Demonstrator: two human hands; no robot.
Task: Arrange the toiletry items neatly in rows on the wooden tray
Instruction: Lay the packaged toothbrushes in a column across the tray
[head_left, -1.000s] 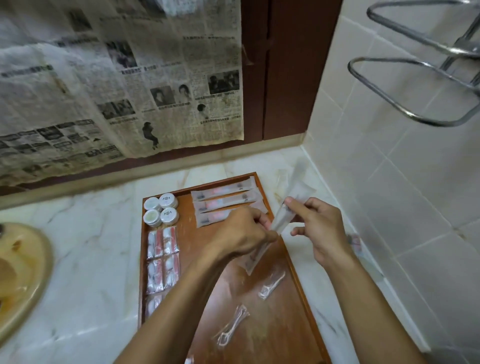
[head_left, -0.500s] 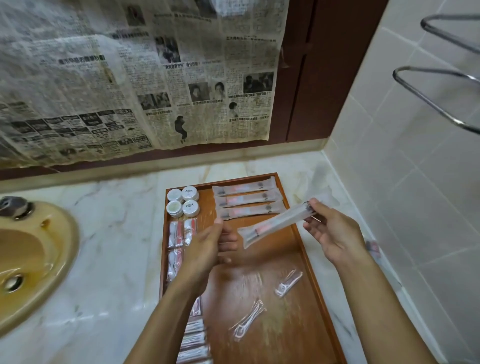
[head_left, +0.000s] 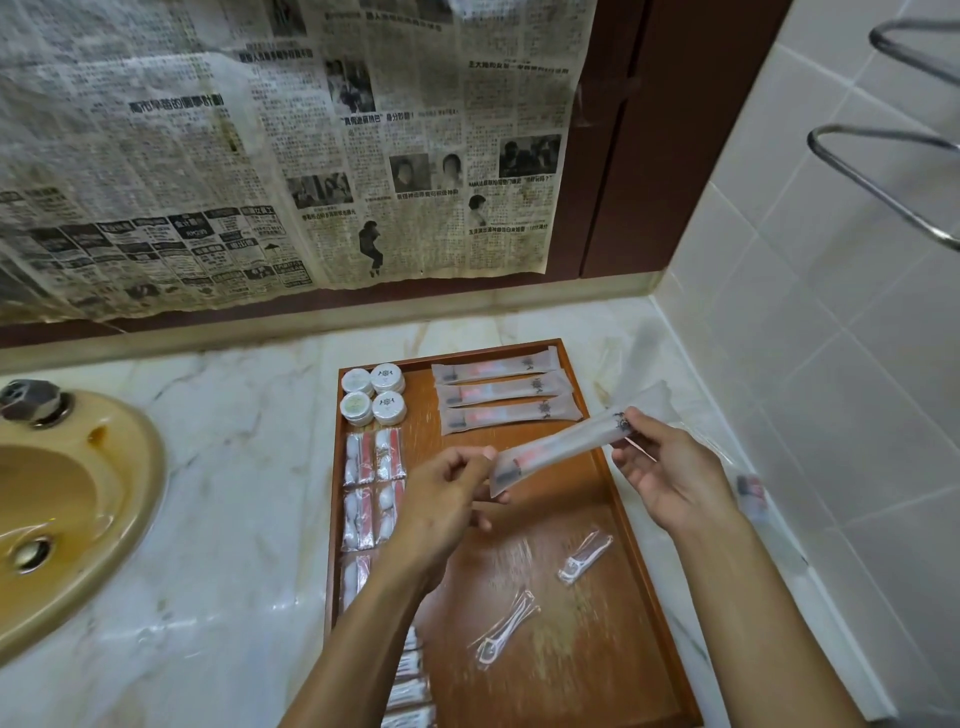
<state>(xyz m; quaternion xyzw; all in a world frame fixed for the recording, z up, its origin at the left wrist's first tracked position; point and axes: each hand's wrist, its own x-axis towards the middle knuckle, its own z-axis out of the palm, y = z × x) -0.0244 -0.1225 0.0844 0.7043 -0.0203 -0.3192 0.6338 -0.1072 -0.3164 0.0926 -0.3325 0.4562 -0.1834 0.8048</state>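
A wooden tray (head_left: 582, 639) lies on the marble counter. Both hands hold one frosted toothbrush packet (head_left: 558, 451) above the tray's middle: my left hand (head_left: 447, 499) pinches its lower left end, my right hand (head_left: 670, 473) grips its upper right end. Three like packets (head_left: 506, 397) lie in a row at the tray's far edge. Several small white round jars (head_left: 373, 394) stand at the far left corner. Cotton-swab packets (head_left: 371, 483) run down the left side, partly hidden by my left arm. Two wrapped floss picks (head_left: 584, 556) (head_left: 504, 626) lie loose on the tray.
A yellow sink basin (head_left: 67, 514) with a tap sits at the left. Newspaper (head_left: 291, 145) covers the back wall. A tiled wall (head_left: 831, 364) with a chrome towel rack (head_left: 883, 171) rises at the right. Another packet (head_left: 750, 493) lies by that wall.
The packet was turned from upright to nearly level, my right hand taking its far end. My left hand let go briefly and now pinches the near end again.
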